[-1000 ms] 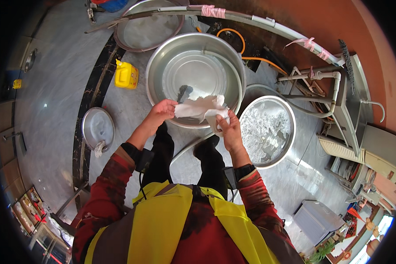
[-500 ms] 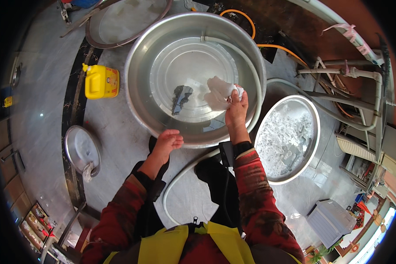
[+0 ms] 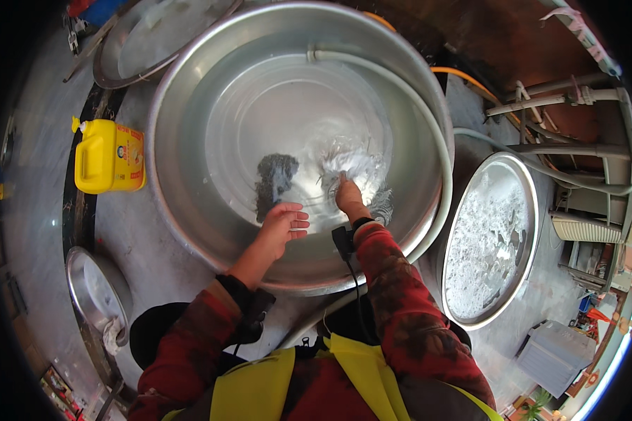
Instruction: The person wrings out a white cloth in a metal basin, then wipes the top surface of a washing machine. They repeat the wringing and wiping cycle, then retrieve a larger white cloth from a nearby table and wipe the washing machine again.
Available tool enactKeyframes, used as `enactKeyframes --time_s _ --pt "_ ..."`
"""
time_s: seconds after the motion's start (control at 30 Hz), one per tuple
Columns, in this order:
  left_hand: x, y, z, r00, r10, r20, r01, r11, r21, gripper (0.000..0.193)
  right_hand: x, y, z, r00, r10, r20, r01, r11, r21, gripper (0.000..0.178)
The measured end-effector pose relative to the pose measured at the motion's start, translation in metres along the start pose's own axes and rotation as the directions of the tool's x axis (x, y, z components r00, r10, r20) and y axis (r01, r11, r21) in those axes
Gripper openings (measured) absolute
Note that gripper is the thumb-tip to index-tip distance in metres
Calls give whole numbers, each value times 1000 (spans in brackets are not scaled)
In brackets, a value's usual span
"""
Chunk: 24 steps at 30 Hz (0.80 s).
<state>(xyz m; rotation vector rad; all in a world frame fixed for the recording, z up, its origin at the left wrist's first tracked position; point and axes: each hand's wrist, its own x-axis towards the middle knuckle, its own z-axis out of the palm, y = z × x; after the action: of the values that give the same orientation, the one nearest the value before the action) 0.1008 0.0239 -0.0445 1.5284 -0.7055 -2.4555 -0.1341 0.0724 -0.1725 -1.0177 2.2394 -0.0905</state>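
Note:
A large round metal basin [image 3: 179, 186] of clear water stands in front of me. My right hand [image 3: 350, 196] is closed and dips into the water on the basin's right side. Its fingers grip a white cloth [image 3: 338, 167], blurred by bright ripples around it. Over the near part of the water hangs my left hand [image 3: 282, 226], empty, its fingers slightly curled and apart. A dark patch shows in the water just beyond the left hand; I cannot tell whether it is a reflection. A pale hose [image 3: 400, 88] curves along the basin's right inner side, its end in the basin.
On the right, a shallow metal basin [image 3: 448, 266] holds foamy water. A yellow jug [image 3: 112, 158] stands left of the large basin, with a small metal bowl [image 3: 123, 291] nearer me. Another wide basin [image 3: 105, 67] lies far left. Pipes [image 3: 576, 151] and a grey bin [image 3: 555, 356] stand at right.
My right hand has lowered the white cloth from above the water into it, raising ripples. My left hand has moved forward over the basin, and the view has come closer to it.

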Motion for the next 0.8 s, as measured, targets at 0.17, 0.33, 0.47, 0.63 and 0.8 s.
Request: enactKeyframes --time_s 0.17,0.33,0.47,0.63,0.8 --pt "23 51 30 994 -86 -66 81 994 -67 56 -11 -34 -50 993 -64 -99 100 896 432 43" --pt "20 68 76 991 -108 78 130 914 -385 75 -107 -93 -119 992 129 2 -7 38 999 21" --pt "19 46 50 859 409 307 -379 912 -155 49 -150 -127 -113 989 -5 -150 149 -62 987 28" --pt "51 37 26 837 486 251 -492 870 -44 23 -144 -150 -66 741 -167 -650 585 637 502 36" --pt "89 46 42 991 133 9 -119 918 -378 26 -83 -143 -71 799 -29 -600 335 851 404 35"
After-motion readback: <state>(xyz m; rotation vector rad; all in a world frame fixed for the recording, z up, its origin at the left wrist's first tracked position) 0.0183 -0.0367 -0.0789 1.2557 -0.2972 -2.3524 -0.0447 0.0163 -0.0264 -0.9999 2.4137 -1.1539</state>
